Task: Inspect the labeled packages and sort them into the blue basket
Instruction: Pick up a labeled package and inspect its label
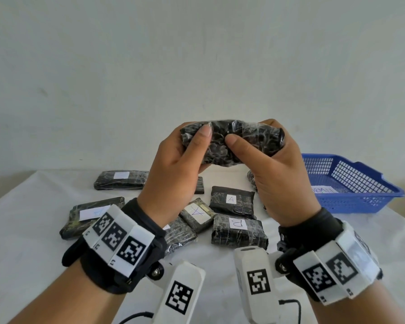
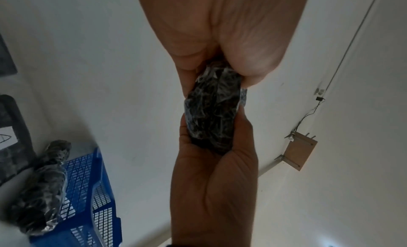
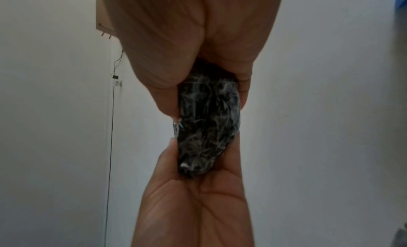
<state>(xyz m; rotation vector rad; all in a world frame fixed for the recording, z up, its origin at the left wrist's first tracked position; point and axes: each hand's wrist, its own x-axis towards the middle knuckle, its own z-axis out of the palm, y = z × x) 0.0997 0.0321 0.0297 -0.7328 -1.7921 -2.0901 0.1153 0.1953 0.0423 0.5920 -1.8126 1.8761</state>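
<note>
Your left hand [image 1: 173,167] and right hand [image 1: 278,174] are both raised above the table [image 1: 21,242], each gripping one end of the same held package [image 1: 232,141]. Your left thumb lies across its near face at the left; your right thumb presses near its middle, with the remaining fingers of both hands curled behind it. In the left wrist view the held package [image 2: 211,111] spans from one palm to the other, pinched at both ends; the right wrist view shows the same package [image 3: 209,122] from the opposite side. The held package is a black bundle in crinkled clear film that catches white highlights; no label shows on the face turned toward you.

To your right, at the far edge of the table, sits the blue basket [image 1: 351,176], a shallow mesh tray. A white label inside it reads partly "ORMAL" [image 1: 324,190]; what else it holds cannot be told.

Below your hands, the remaining packages lie flat on the white table. One package marked "A" [image 1: 232,201] sits just behind a package marked "B" [image 1: 239,231]. A third labeled package [image 1: 197,215] lies tilted just beside these, and more packages [image 1: 121,180] lie to the left.
</note>
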